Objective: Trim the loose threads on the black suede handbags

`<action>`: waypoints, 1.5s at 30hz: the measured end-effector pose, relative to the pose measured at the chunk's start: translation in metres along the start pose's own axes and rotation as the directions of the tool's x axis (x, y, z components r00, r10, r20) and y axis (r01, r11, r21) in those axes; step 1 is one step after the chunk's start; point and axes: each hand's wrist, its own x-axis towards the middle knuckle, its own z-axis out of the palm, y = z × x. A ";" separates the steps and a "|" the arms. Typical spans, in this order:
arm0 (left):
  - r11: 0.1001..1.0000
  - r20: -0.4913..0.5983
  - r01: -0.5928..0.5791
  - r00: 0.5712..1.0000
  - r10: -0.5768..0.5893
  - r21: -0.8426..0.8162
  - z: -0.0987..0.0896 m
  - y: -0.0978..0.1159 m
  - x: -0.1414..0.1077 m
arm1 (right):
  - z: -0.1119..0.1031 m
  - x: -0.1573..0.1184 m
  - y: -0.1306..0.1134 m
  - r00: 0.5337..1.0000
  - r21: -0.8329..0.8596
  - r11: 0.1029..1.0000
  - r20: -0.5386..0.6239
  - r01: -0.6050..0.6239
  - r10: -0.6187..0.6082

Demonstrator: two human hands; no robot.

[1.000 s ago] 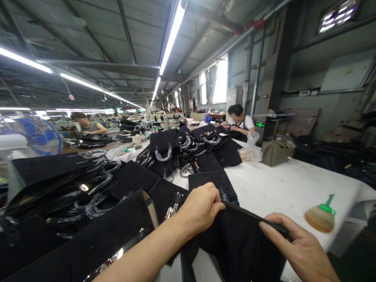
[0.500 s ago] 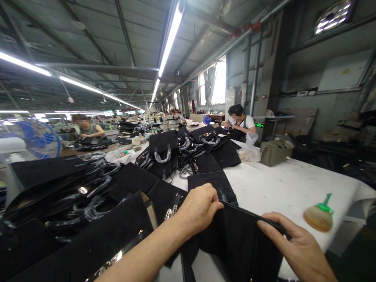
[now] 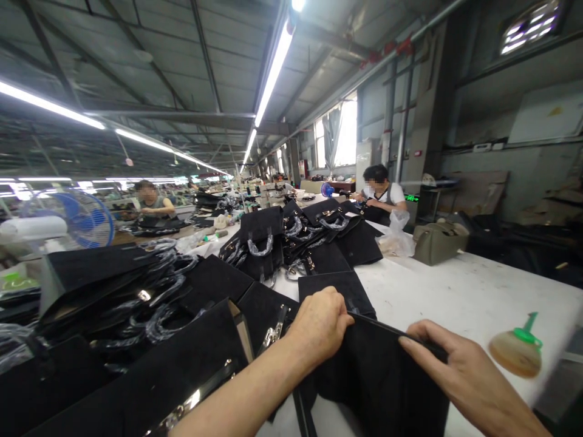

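Both hands grip the top edge of a black handbag [image 3: 382, 370], which hangs upright over the near side of the table. My left hand [image 3: 321, 321] is closed in a pinch at the left end of that edge. Farther right, my right hand [image 3: 449, 358] pinches the same edge, thumb on the near face and fingers behind. The bag's lower part runs out of view. Under my left forearm lies another black bag [image 3: 182, 358] with a metal clasp, and a flat black bag [image 3: 334, 288] rests just beyond my left hand.
Black bags [image 3: 262, 224] with plastic-wrapped handles are heaped across the white table [image 3: 423, 291]. An oil bottle [image 3: 517, 352] with a green spout stands at right. Behind are an olive bag [image 3: 439, 243] and a clear plastic bag [image 3: 398, 233]. A fan [image 3: 88, 221] and two seated people are farther off.
The whole view has shifted slightly left, so things appear farther right. Both hands keep their hold on the black handbag's edge, with little other movement.
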 end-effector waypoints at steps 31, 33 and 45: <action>0.997 -0.056 0.050 0.997 -0.047 0.052 -0.009 -0.008 -0.012 | -0.004 0.046 -0.028 0.961 -0.262 0.947 0.250 0.184 -0.118; 0.996 -0.051 0.053 0.997 -0.050 0.069 -0.008 -0.007 -0.011 | -0.004 0.046 -0.029 0.960 -0.280 0.941 0.254 0.191 -0.119; 0.989 0.038 0.139 0.990 -0.137 -0.054 -0.020 -0.018 -0.023 | 0.010 0.079 -0.070 0.863 -0.343 0.838 0.434 0.425 -0.261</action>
